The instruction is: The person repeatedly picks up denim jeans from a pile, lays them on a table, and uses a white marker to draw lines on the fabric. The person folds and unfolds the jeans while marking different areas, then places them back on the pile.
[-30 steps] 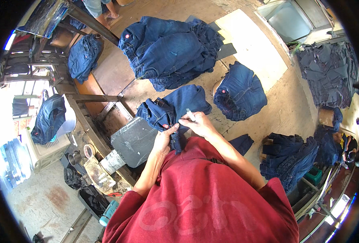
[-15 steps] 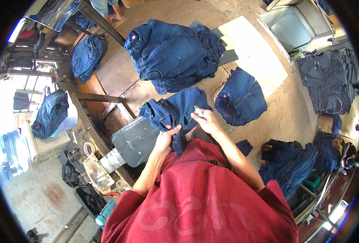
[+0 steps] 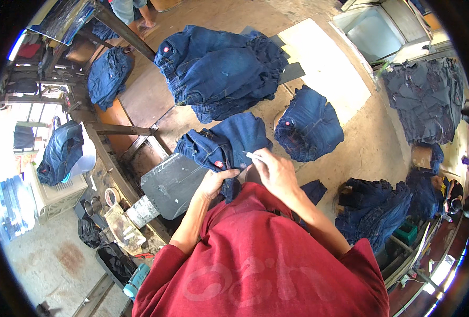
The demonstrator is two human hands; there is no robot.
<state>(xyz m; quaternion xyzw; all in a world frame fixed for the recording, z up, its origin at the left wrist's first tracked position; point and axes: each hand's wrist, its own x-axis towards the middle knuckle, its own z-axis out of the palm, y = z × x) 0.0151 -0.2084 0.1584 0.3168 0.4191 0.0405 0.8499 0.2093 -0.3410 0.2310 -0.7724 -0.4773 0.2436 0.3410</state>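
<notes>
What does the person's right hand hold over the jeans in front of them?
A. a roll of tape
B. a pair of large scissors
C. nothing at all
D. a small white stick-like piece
D: the right hand pinches a small white stick-like piece in its fingers above the folded dark blue jeans, while the left hand grips the jeans' edge near a red tag.

Left hand [image 3: 217, 182]: fingers curled shut, forearm angled up-right | Right hand [image 3: 274, 170]: fingers pinched closed, close beside left.

Seven denim piles [image 3: 221, 71], one roll of tape [image 3: 110, 197]
</notes>
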